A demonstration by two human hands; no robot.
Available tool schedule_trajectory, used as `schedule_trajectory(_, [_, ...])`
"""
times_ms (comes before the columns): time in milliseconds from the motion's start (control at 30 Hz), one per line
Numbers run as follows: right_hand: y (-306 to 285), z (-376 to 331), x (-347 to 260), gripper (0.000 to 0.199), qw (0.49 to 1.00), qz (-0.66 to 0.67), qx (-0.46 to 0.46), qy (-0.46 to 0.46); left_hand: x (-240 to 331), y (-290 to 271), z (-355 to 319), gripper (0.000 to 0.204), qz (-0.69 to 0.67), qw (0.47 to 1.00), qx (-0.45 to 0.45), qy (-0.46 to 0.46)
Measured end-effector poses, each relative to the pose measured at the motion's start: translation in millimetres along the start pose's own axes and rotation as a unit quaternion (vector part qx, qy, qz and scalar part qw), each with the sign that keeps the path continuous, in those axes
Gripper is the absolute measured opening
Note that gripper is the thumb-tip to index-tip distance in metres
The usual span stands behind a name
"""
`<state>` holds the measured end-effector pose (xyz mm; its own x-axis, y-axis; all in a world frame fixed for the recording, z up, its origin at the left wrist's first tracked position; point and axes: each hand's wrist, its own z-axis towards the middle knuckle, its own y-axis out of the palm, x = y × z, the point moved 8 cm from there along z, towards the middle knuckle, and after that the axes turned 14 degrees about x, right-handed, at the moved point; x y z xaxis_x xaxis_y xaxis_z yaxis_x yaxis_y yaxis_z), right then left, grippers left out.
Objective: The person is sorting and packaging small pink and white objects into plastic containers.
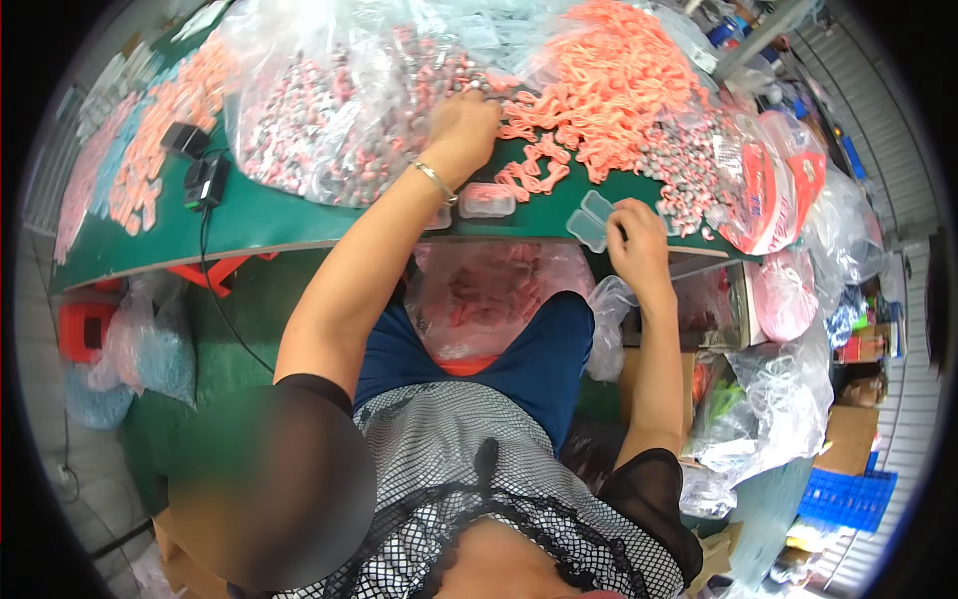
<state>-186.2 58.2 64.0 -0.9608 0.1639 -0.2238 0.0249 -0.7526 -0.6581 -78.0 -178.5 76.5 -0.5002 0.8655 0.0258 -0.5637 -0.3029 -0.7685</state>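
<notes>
My left hand (465, 125), with a bangle at the wrist, reaches over the table to the edge of a big clear bag (319, 130) full of small pink-and-grey pieces. Its fingertips are hidden among the pieces and the orange cords. Curled fingers of my right hand (639, 238) grip the edge of a small clear plastic case (589, 228), which lies unfolded near the table's front edge. A second clear case (487, 200), with something orange inside, sits below my left hand. Looped orange cords (534, 168) trail between the two hands.
A high heap of orange cords (624, 80) covers the back of the green table (269, 228). Loose pink-and-grey pieces (684, 165) lie at right beside a red-and-white bag (773, 185). Black plugs with a cable (205, 180) stand at left. A pink bag (499, 299) hangs below the edge.
</notes>
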Motion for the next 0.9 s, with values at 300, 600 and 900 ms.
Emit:
schedule_trajectory(300, [-0.9,-4.4,-14.9,0.027,0.988,-0.150,0.027,0.038,-6.2,4.2,-3.5,0.011,-0.035,0.999,-0.027,-0.019])
schedule_trajectory(600, [5.3,4.4,-15.1,0.024,0.980,-0.048,-0.026,0.190,-3.1,3.0,-5.1,0.013,-0.061,0.998,-0.019,-0.001])
schedule_trajectory(900, [-21.9,15.7,97.1,0.010,0.966,-0.247,0.013,0.077,-13.8,-10.5,-7.1,0.013,-0.182,0.980,0.051,-0.057])
